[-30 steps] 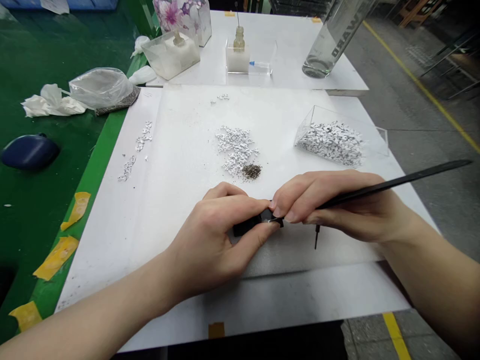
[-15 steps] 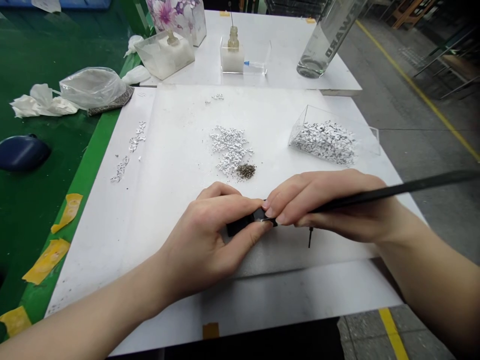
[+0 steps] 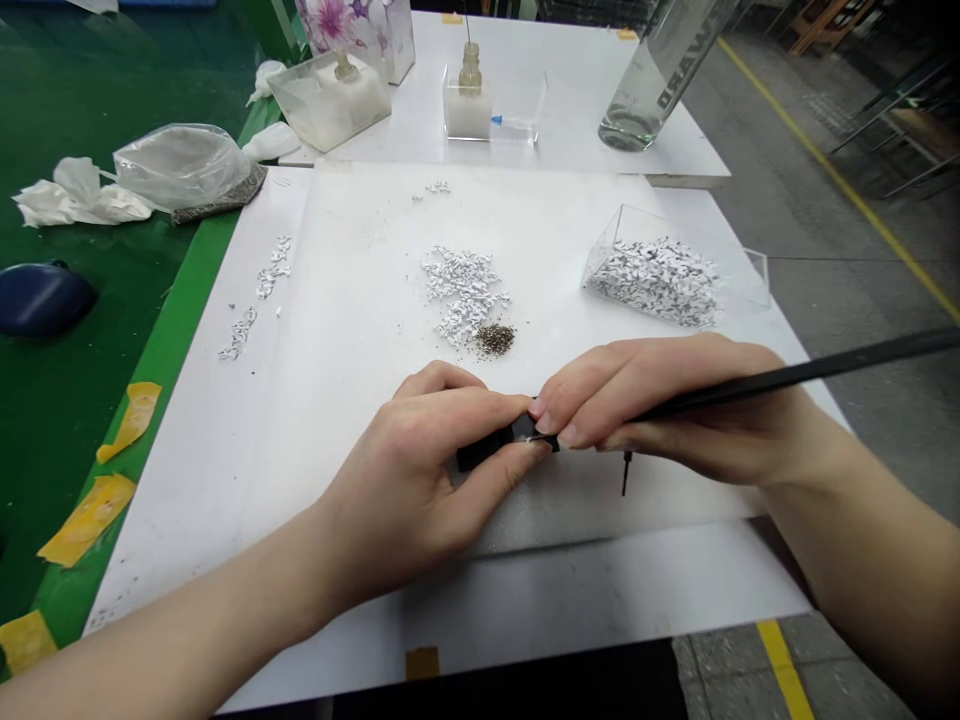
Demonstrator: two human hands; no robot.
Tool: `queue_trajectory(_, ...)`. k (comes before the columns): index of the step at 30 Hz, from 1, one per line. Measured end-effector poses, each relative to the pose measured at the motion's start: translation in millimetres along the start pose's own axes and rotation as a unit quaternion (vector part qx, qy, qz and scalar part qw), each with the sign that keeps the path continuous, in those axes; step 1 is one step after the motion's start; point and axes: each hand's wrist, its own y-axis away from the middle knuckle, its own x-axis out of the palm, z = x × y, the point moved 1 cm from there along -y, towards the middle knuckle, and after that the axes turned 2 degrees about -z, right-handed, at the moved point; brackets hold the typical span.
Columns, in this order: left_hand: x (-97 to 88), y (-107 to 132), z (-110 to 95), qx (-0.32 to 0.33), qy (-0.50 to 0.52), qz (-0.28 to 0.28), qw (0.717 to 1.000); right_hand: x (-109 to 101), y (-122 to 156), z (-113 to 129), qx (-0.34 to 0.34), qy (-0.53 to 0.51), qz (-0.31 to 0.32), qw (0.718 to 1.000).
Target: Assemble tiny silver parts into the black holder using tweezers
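My left hand (image 3: pixel 420 470) is closed around a small black block (image 3: pixel 484 447) that rests on the white board (image 3: pixel 337 330). My right hand (image 3: pixel 675 405) pinches long black tweezers (image 3: pixel 787 378) whose tip meets the block at my left fingertips. A tiny pale part shows at the tweezers' tip. Just beyond my hands lie a heap of small silver parts (image 3: pixel 465 290) and a little pile of dark specks (image 3: pixel 496 340). A thin black pin (image 3: pixel 624 472) lies on the board under my right hand.
A clear box of silver parts (image 3: pixel 660 275) stands at the right. Small silver bits (image 3: pixel 259 300) line the board's left edge. Clear trays with small bottles (image 3: pixel 469 95), a glass bottle (image 3: pixel 660 70), a plastic bag (image 3: pixel 180 165) and yellow tape strips (image 3: pixel 112 470) surround the board.
Both hands keep the same grip and place. The view has shifted only slightly.
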Motion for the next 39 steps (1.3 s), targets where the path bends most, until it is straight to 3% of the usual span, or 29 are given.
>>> queue_trajectory(8,-2.2,0,1,-0.002,-0.008,0.008,1.000,-2,4,6,0.004,0.022,0.031,0.999)
queue_trajectory(25,-2.2,-1,0,-0.012,-0.011,-0.002,1.000,3,1,9,-0.020,0.059,0.008,0.998)
queue_trajectory(39,-2.9,0,-2,-0.014,0.013,0.009,1.000,0,-1,-3,-0.003,-0.016,0.003,1.000)
